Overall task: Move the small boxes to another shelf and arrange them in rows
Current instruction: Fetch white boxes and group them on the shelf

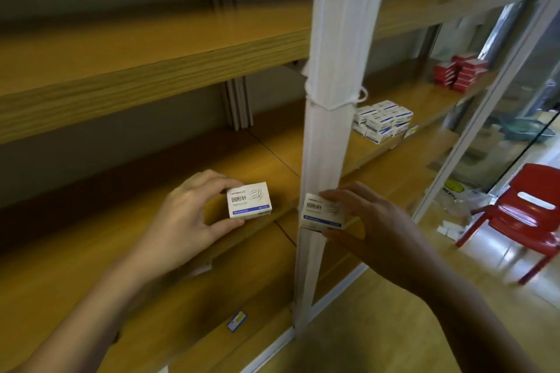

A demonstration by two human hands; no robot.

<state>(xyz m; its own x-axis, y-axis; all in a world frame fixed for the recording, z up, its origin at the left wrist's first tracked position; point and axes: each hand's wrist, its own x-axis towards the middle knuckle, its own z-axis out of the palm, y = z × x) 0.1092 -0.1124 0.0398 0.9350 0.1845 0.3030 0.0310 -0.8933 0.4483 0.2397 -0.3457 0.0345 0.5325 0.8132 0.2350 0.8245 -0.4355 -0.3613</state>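
Observation:
My left hand (188,215) pinches a small white box with a blue stripe (249,200) between thumb and fingers, held above the middle wooden shelf (151,239). My right hand (372,224) grips a second white box of the same kind (321,212) just in front of the white upright post (328,136). A pile of several matching white-and-blue boxes (382,120) lies on the shelf section to the right of the post.
Red boxes (460,71) are stacked further right on the same shelf level. An upper wooden shelf (151,70) runs above. A small blue-and-yellow item (237,321) lies on the lower shelf. A red plastic chair (527,215) stands on the floor at right.

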